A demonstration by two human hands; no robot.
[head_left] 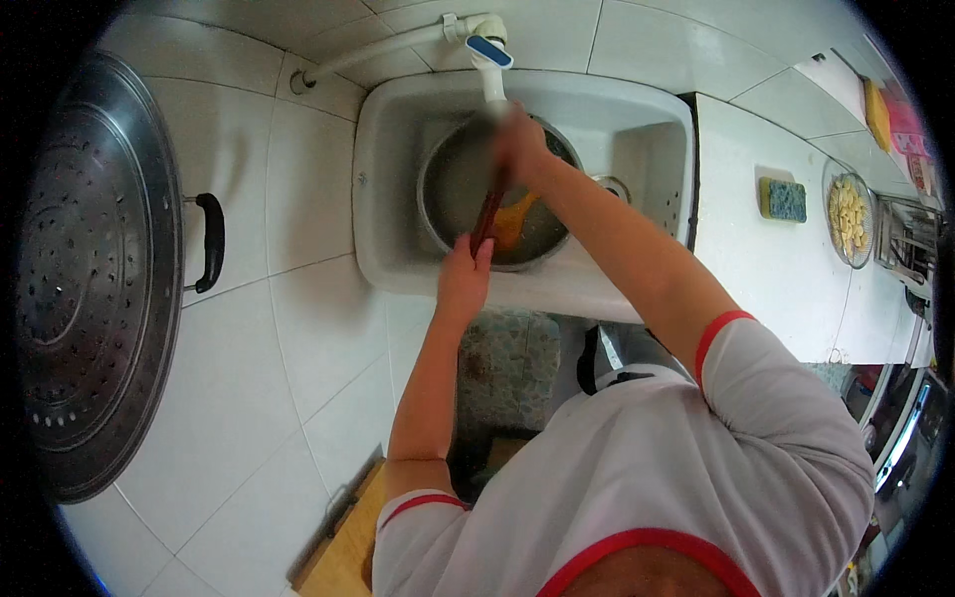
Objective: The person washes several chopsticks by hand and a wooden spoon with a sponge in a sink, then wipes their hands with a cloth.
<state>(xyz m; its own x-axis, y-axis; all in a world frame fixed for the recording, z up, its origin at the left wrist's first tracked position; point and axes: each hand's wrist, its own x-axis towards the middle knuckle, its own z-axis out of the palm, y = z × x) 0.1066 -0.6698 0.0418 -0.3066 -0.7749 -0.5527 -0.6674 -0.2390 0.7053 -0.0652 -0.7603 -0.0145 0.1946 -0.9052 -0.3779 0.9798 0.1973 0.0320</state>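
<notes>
My left hand grips the near end of a bundle of slim reddish-brown sticks, which look like chopsticks. Around their far end, just beneath the white plastic tap, my right hand is closed. A blurred patch hides part of its fingers. Under both hands a round metal pot stands in the white sink, with cloudy water inside. An orange-yellow spoon or ladle lies in the pot beside the sticks.
Right of the sink, a white counter bears a green and yellow sponge and a wire basket of pale cut food. A large metal steamer tray or lid with a black handle hangs at the tiled left wall. A wooden board stands at lower left.
</notes>
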